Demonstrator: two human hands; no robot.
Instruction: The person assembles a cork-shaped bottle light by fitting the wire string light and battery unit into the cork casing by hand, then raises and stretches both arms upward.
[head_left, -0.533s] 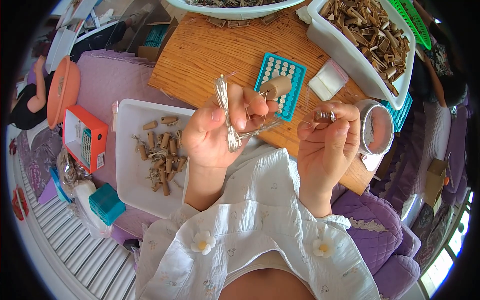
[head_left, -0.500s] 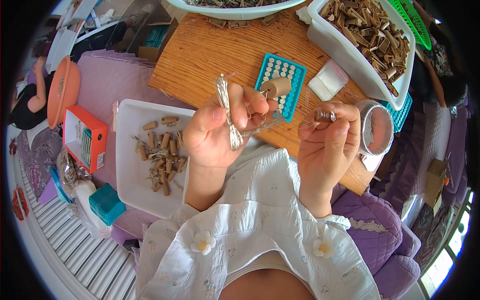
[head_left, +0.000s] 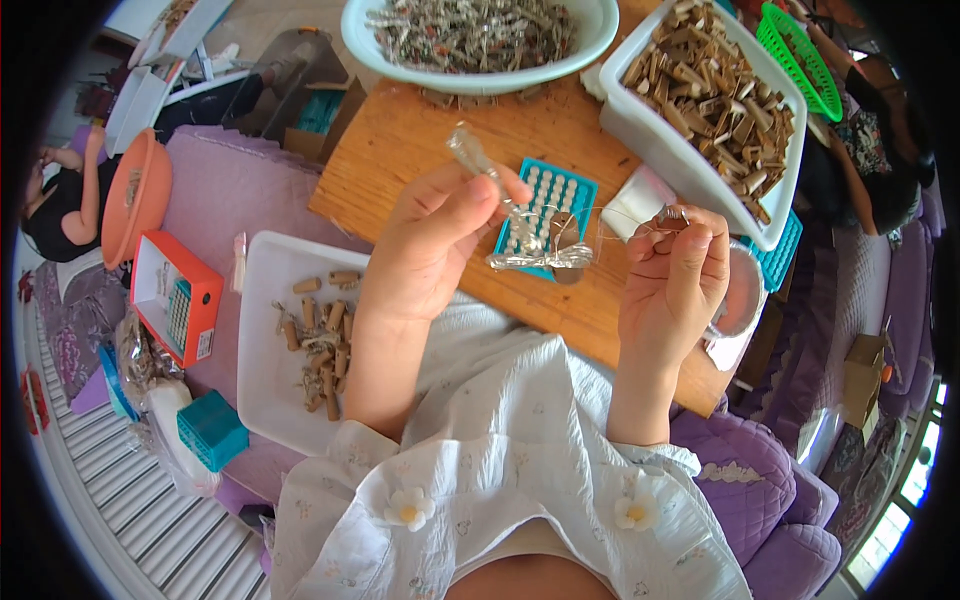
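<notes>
My left hand (head_left: 435, 225) is closed in a pinch on a bundle of thin silvery wire (head_left: 474, 160). Part of the wire hangs below the fingers in a second looped bunch (head_left: 540, 258). Beside that bunch is a brown cork-like piece (head_left: 566, 232), in front of a teal tray (head_left: 586, 190) of small round white pieces. My right hand (head_left: 675, 275) is closed on a small shiny metallic piece (head_left: 674, 214), its exact kind unclear. Fine wire strands stretch between the two hands.
On the wooden table (head_left: 400, 140) stand a pale blue basin (head_left: 480, 76) of tangled wire bundles, a white bin (head_left: 700, 165) of brown pieces and a round tub (head_left: 742, 290). A white tray (head_left: 265, 370) at left holds corks with wire. Another person (head_left: 85, 200) sits far left.
My left hand has moved up slightly and turned, and the wire bundle now hangs in two bunches. The cork-like piece has dropped lower. My right hand has shifted slightly right. The view has tilted.
</notes>
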